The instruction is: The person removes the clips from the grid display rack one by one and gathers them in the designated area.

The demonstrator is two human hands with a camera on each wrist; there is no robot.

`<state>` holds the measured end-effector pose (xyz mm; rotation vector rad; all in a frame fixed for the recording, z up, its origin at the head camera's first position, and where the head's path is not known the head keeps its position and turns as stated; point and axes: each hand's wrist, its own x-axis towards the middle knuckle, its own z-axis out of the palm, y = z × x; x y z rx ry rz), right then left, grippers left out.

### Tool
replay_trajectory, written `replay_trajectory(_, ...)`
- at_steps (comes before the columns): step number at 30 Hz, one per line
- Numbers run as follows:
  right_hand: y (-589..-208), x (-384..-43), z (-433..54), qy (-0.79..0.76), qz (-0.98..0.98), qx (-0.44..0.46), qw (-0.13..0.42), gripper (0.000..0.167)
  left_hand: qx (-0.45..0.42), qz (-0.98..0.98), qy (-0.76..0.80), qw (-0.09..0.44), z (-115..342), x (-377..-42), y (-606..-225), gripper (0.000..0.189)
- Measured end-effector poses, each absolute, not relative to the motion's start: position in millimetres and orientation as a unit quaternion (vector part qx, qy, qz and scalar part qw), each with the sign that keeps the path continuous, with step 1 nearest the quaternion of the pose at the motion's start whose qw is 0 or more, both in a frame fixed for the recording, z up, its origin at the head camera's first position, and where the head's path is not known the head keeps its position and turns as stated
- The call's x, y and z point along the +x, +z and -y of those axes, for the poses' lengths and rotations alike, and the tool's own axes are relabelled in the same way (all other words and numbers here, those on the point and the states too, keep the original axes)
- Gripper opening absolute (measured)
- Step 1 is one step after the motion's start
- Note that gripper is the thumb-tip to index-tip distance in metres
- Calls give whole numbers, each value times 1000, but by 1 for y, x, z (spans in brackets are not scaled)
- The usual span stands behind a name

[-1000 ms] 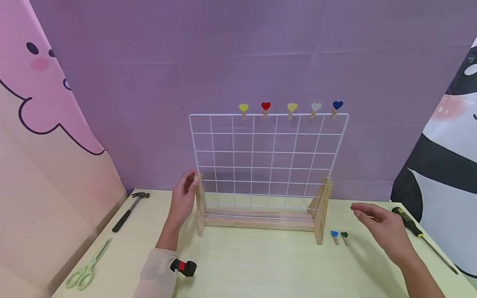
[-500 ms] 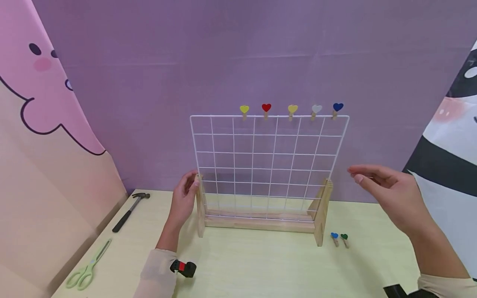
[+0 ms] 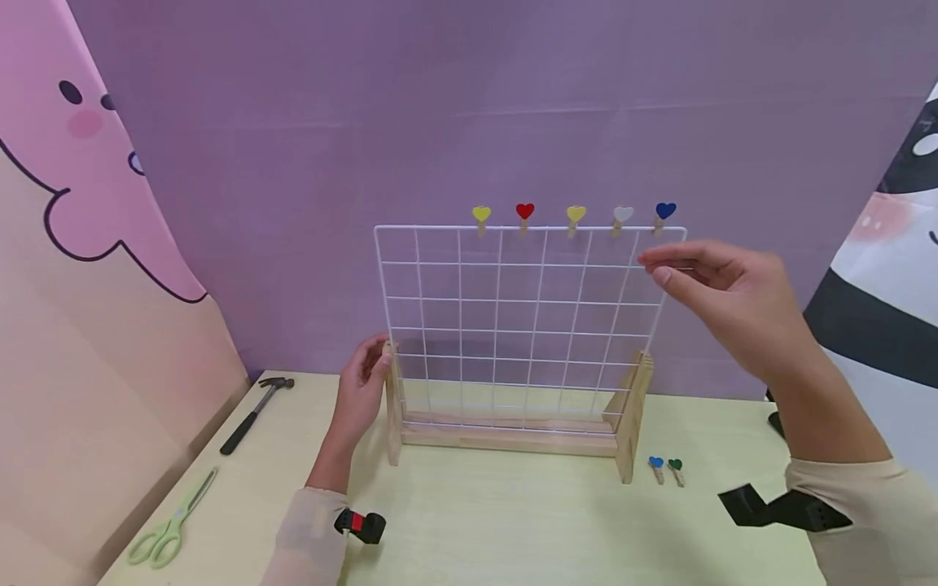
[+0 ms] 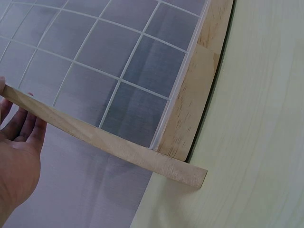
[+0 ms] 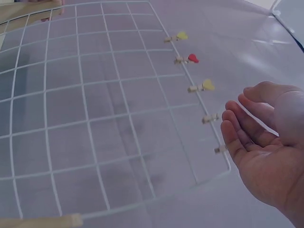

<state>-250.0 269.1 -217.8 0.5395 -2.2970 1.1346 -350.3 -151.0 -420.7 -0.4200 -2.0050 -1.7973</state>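
Note:
A white wire grid (image 3: 516, 303) stands upright in a wooden stand (image 3: 509, 440). Several heart-topped clothespins sit along its top wire: a yellow clothespin (image 3: 481, 215), a red clothespin (image 3: 524, 213), a second yellow clothespin (image 3: 576, 216), a white clothespin (image 3: 622, 216) and a dark blue clothespin (image 3: 665, 213). My left hand (image 3: 362, 382) holds the top of the stand's left upright (image 4: 109, 142), thumb on the near side. My right hand (image 3: 733, 305) is raised near the grid's upper right corner, fingers loosely bent, nothing between them. In the right wrist view those fingers (image 5: 240, 130) appear close to the clothespins.
On the table (image 3: 513, 521), a blue clothespin (image 3: 657, 469) and a green clothespin (image 3: 677, 471) lie right of the stand. A hammer (image 3: 256, 415) and green-handled scissors (image 3: 172, 521) lie at the left. A dark handle (image 3: 775, 422) shows partly behind the right arm.
My right hand has risen from low beside the screwdriver up and then leftward to the grid's upper right corner. The left hand has stayed on the stand's upright.

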Motion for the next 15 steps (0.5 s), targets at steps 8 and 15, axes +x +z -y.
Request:
replay_trajectory(8, -196, -258, -250, 445, 831, 219, 250, 28, -150, 722, -643, 207, 150, -350, -420, 36)
replay_trajectory(15, -180, -264, -236, 478, 815, 229, 234, 30, -149, 721, -645, 203, 150, -348, -418, 37)
